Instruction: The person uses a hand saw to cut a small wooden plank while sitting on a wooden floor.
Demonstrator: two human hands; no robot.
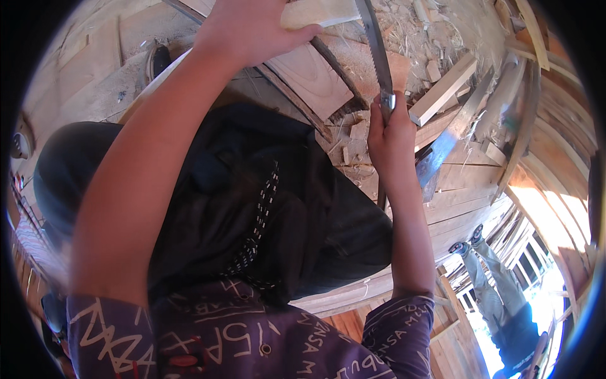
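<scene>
Two hands are working at once in the head view: the left hand [249, 28] is pressing down flat, fingers spread, on a pale wooden board [315, 12] near the top edge, while the right hand [390, 129] is clamping shut around the handle of a hand saw [377, 54], its toothed blade running up toward that board. Offcuts and shavings [416, 31] are lying all over the plank surface [467, 183], and a hatchet-like blade [435, 158] is resting just beside the right wrist. To my eye, sawing well here means pinning the board firmly, keeping the spread fingers clear of the teeth, and stroking long and straight. Another person's legs [492, 278] are standing off at lower right.
</scene>
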